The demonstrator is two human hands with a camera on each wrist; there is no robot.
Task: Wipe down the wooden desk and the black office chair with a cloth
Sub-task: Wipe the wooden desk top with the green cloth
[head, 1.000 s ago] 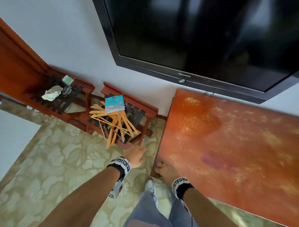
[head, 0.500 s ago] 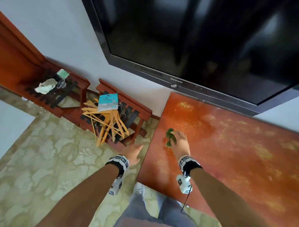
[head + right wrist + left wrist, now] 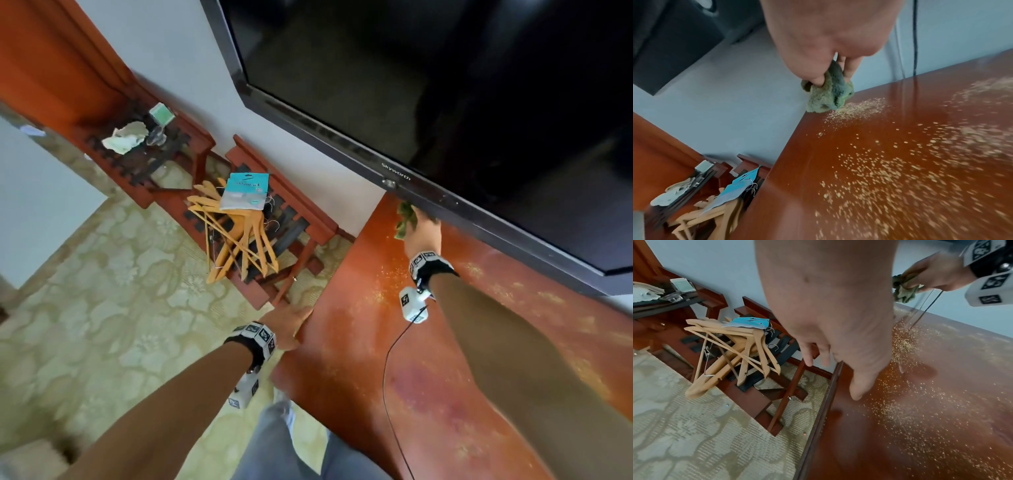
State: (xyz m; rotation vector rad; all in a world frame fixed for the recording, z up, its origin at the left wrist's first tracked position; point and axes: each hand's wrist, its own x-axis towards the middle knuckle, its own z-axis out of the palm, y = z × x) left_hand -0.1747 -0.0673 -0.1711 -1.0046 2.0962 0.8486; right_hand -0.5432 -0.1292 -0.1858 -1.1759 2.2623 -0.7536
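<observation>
The wooden desk [image 3: 428,359] is reddish brown and strewn with pale yellow crumbs [image 3: 890,170]. My right hand [image 3: 419,229] grips a bunched green cloth [image 3: 828,95] at the desk's far left corner, beside the wall and under the television; the cloth [image 3: 404,219] touches the desktop there. My left hand [image 3: 291,322] rests on the desk's left edge [image 3: 830,386], thumb on top, the fingers relaxed over the side and holding nothing. The black office chair is in no view.
A big black television [image 3: 445,102] hangs low over the desk's back edge. A red wooden rack [image 3: 301,219] with wooden hangers [image 3: 233,236] and a blue packet [image 3: 245,190] stands left of the desk. A second rack [image 3: 147,144] holds a crumpled paper. Patterned carpet [image 3: 102,308] covers the floor.
My right hand has carried the green cloth from the desk's near left corner along the left side up to the far corner. My left hand has come to rest on the desk's edge.
</observation>
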